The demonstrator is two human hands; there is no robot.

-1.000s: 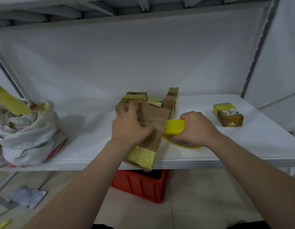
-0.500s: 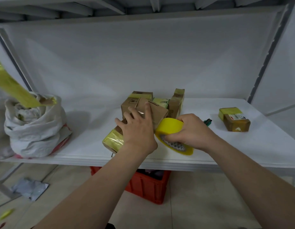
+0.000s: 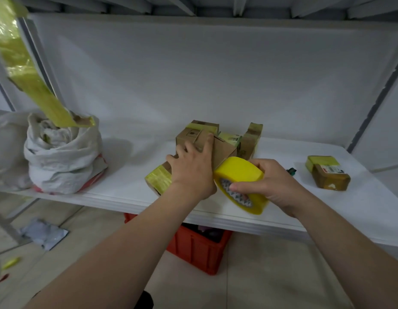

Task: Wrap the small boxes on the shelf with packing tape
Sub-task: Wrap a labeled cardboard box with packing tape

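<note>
The tape roll (image 3: 240, 175) is bright yellow, its core printed with a grey-and-white pattern, possibly triangles. The cardboard box (image 3: 222, 150) is plain brown, banded at one end with translucent yellow-green tape. The shelf (image 3: 131, 188) is white. The sack (image 3: 57, 161) is off-white woven. The crate (image 3: 198, 248) below is red-orange. A small box (image 3: 327, 175) at right is brown with a yellow end and white label.

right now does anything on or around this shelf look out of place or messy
A long strip of yellow packing tape hangs loose from the upper left onto the white woven sack. A crumpled grey plastic mailer lies on the floor.
</note>
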